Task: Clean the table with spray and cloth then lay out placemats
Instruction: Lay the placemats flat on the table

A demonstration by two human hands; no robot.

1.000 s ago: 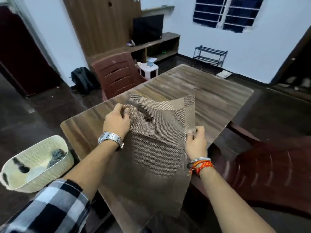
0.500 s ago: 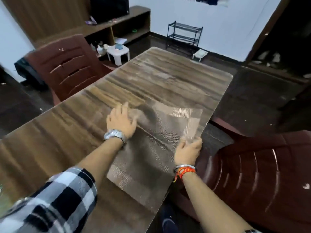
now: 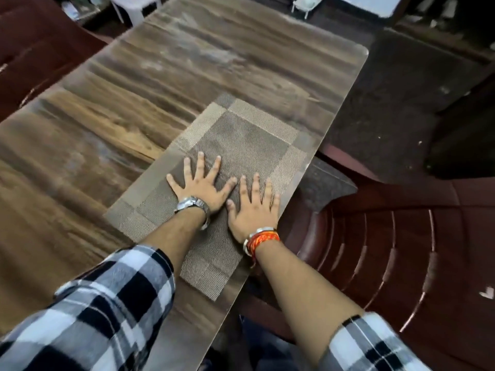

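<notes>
A brown woven placemat with a lighter border lies flat on the wooden table, along its right edge. My left hand, with a metal watch on the wrist, presses flat on the mat's middle with fingers spread. Right beside it, my right hand, with orange thread bands on the wrist, also lies flat on the mat with fingers apart, close to the table's edge. Neither hand holds anything. No spray bottle or cloth is in view.
A dark red plastic chair stands close to the table's right edge, next to my right arm. Another dark red chair stands at the far left side. A white stool sits on the floor beyond the table.
The placemat went from being held up by both hands to lying flat on the table. Both hands let go of its edges and now press on it with open palms.
</notes>
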